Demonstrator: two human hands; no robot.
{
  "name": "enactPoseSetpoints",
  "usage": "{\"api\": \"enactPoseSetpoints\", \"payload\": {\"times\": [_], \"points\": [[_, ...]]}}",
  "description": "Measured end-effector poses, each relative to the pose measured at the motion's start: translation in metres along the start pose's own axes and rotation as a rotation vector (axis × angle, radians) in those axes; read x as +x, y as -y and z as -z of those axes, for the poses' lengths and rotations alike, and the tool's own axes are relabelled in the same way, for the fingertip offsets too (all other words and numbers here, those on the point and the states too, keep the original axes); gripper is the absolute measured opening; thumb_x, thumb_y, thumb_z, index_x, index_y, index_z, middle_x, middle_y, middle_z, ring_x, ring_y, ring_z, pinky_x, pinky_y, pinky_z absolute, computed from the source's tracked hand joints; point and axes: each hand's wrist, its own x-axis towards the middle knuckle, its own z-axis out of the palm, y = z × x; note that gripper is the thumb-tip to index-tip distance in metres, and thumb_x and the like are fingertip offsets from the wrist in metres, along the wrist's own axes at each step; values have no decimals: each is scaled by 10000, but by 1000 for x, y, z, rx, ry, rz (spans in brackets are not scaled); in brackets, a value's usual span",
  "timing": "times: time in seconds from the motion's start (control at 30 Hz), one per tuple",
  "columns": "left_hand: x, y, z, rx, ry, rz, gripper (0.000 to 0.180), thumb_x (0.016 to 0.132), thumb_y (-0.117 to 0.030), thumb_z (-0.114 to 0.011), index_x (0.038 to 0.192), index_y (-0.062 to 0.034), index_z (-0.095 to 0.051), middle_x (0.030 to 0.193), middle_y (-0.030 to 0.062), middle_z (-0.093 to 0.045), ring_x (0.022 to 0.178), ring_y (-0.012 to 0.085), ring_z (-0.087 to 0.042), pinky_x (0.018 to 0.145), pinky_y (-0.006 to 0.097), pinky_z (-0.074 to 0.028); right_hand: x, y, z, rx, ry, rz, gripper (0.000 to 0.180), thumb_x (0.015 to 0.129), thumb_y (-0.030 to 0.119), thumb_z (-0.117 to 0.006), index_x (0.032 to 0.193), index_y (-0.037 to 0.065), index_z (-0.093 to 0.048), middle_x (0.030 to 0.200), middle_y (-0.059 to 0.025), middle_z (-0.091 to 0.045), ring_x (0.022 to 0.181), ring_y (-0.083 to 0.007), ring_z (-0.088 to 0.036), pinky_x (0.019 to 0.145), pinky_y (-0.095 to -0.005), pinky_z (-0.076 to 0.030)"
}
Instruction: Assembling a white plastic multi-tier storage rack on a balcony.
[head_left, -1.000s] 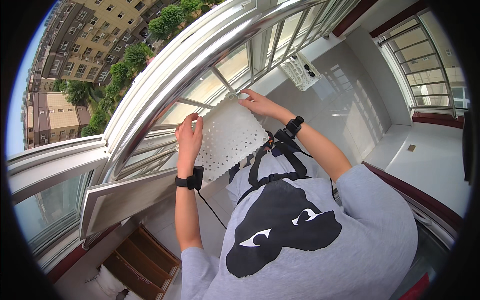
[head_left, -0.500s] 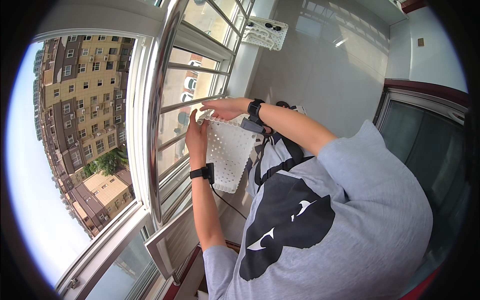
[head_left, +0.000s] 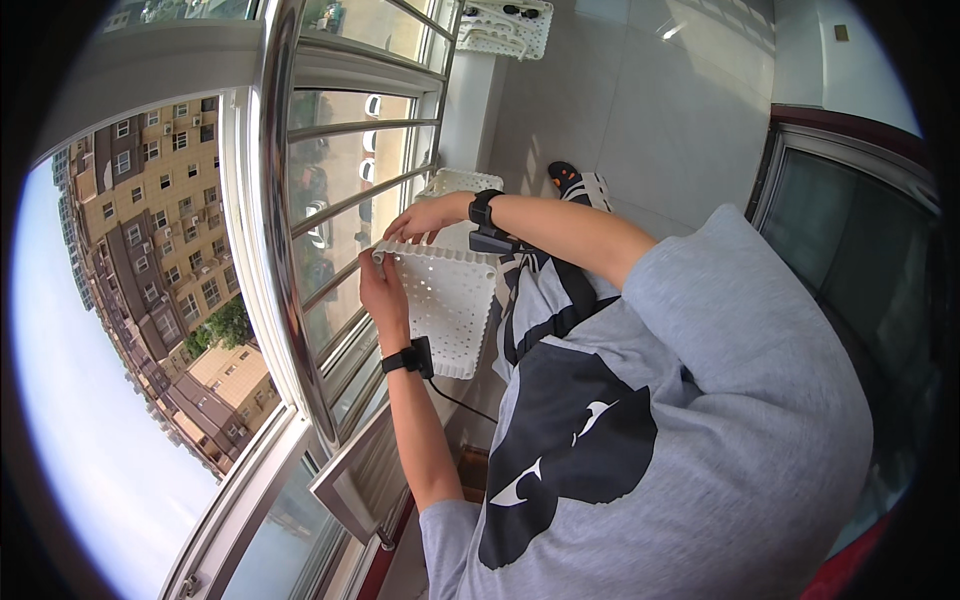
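Fingers of the left hand (head_left: 384, 297): closed on a corner of the panel, which is being pinched right there at its scalloped edge
Fingers of the right hand (head_left: 432, 214): bent just above that same edge; whether it is touched or gripped cannot be told
White perforated panel (head_left: 452, 310): held up in front of the body, tilted, between railing and lap, its small holes plainly seen
Second white perforated piece (head_left: 468, 180): glimpsed just past the right wrist, partly covered by it
Wristbands: one black band (head_left: 405, 358) is worn on the left wrist, another (head_left: 481, 208) on the right
Railing (head_left: 272, 200): shiny metal, passed close by the left hand, with parked cars (head_left: 318, 225) seen through its bars
White rack (head_left: 478, 38): set well apart on the tiled floor (head_left: 640, 130) side, topped by small dark objects (head_left: 513, 11)
Grey shirt (head_left: 750, 400): marked with a black-and-white print
Outside: tall tan-and-brown buildings (head_left: 150, 250) are framed by the window
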Motion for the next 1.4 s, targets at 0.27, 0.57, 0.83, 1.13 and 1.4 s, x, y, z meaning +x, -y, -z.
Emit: {"api": "enactPoseSetpoints", "payload": {"times": [0.27,0.57,0.83,1.13,1.4], "points": [[13,-17,-1,19,126,-2,286,961,-197,-535,1191,-30,-557,985,214,-655,884,359,-635,769,392,-486,7,-18,7,-134,-184,190,400,899,213,-596,1285,110,-604,1079,-47,-694,907,-137,-647,739,-291,-524],[18,-23,3,-213,198,24,328,969,-174,-535,1245,-3,-577,1008,115,-667,909,154,-585,814,287,-462,12,-15,15,-198,-222,254,403,889,272,-624,1230,58,-644,947,-81,-714,827,-154,-664,694,-293,-517],[25,-15,3,-222,238,33,315,980,-158,-517,1240,6,-584,1056,115,-667,964,165,-589,858,291,-455,17,-15,21,-200,-163,203,449,903,372,-607,1265,106,-627,1033,-75,-703,906,-158,-670,735,-298,-535],[25,-10,1,-130,224,-3,318,962,-200,-525,1233,-47,-590,1014,187,-675,936,289,-655,822,359,-485,8,-9,27,-173,-94,186,476,895,409,-608,1248,90,-628,1054,-74,-690,934,-162,-653,766,-298,-535],[34,-5,3,-188,283,12,305,957,-151,-533,1236,-35,-570,981,165,-676,879,255,-641,791,342,-487,25,-9,28,-275,-124,178,428,893,382,-630,1245,137,-643,961,-46,-709,867,-144,-666,693,-306,-521]]}}
